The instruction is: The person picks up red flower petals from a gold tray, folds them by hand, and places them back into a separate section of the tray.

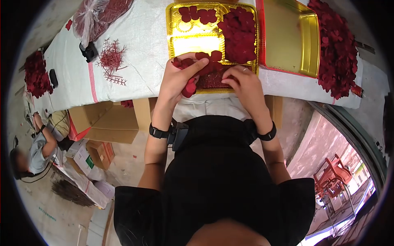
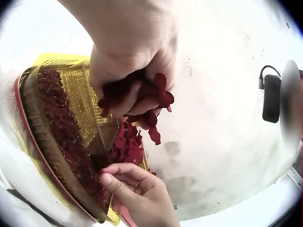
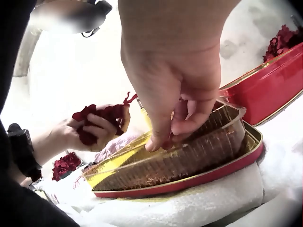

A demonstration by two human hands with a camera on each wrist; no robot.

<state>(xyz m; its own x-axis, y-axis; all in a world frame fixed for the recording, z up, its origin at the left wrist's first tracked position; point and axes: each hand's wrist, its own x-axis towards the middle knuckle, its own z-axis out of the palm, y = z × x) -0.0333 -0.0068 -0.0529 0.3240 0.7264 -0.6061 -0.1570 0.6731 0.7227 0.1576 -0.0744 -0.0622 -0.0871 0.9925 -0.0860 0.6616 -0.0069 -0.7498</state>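
My left hand (image 1: 175,78) grips a loose bunch of dark red cloth-like petals (image 2: 158,94), its fingers curled round them at the near left of the gold tray (image 1: 169,37). Some petals stick out past its fingers. Over the tray's near compartment, which holds thin red sprigs (image 2: 66,127), is my right hand (image 1: 247,87). Its thumb and forefinger come together in the left wrist view, with a tiny red piece at their tips, mostly hidden. Flat red petals (image 1: 238,35) fill the tray's right compartment; a few lie at its far left.
Right of the tray stands a red-edged gold box (image 1: 287,37), with a large petal heap (image 1: 338,53) beyond. On the white cloth at left lie a sprig pile (image 1: 111,56), a black device (image 1: 88,52) and a plastic bag (image 1: 92,20). A cardboard box (image 1: 111,123) is below the table.
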